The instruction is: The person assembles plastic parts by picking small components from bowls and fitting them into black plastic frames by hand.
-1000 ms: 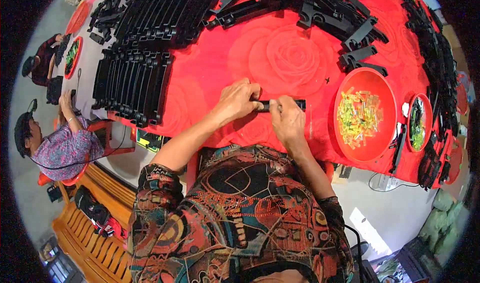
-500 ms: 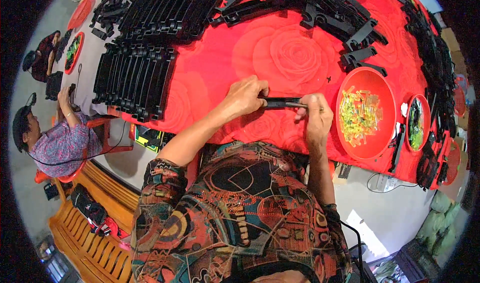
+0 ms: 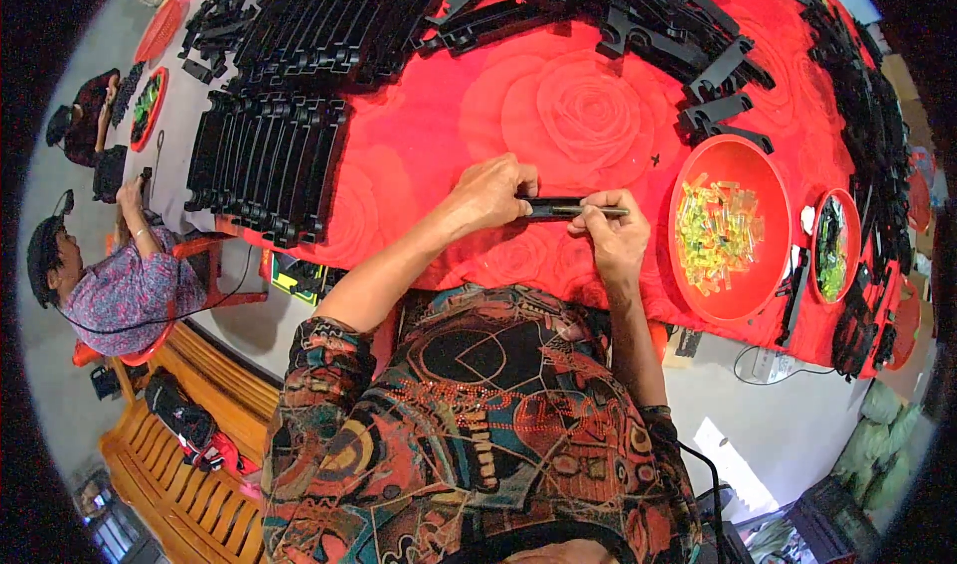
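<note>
My left hand (image 3: 496,190) is closed round one end of a long black plastic part (image 3: 543,203), held just above the red cloth near the table's front edge. In my right hand (image 3: 616,233) a thin, dark metallic rod (image 3: 613,211) is pinched between thumb and fingers. The rod lies along the black part, its inner end over or against it; whether it sits inside the part I cannot tell. To the right of that hand stands a red bowl (image 3: 763,270) of small clear-yellow tube-like pieces (image 3: 713,235).
Rows of similar black parts (image 3: 269,160) are stacked at the left, with loose ones (image 3: 713,76) along the back. A smaller red basket (image 3: 852,240) stands far right. Another person (image 3: 130,285) sits beyond the left edge, near a wooden bench (image 3: 189,464).
My right hand has shifted slightly left and turned, its fingers now pinching the rod, which reaches farther over the black part. My left hand stays nearly where it was.
</note>
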The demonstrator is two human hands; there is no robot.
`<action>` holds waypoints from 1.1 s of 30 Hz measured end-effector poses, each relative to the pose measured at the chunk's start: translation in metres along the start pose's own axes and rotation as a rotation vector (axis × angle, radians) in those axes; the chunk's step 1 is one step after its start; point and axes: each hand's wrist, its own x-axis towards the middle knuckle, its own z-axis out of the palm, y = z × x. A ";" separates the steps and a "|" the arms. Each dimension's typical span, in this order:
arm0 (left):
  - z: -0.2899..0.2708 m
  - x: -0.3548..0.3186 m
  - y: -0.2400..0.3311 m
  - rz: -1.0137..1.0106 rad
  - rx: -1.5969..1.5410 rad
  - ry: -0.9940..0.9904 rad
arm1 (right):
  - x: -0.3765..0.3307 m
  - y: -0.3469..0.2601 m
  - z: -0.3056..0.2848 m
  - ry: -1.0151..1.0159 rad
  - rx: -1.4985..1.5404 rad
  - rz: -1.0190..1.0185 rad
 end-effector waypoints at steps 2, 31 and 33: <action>-0.001 0.001 0.002 -0.041 -0.006 -0.031 | 0.000 0.000 -0.001 0.004 -0.037 0.002; 0.009 0.004 0.013 -0.054 0.057 0.070 | 0.003 -0.004 -0.001 -0.035 -0.136 0.055; 0.010 0.005 0.012 -0.052 0.051 0.070 | 0.006 -0.004 -0.002 -0.048 -0.140 0.057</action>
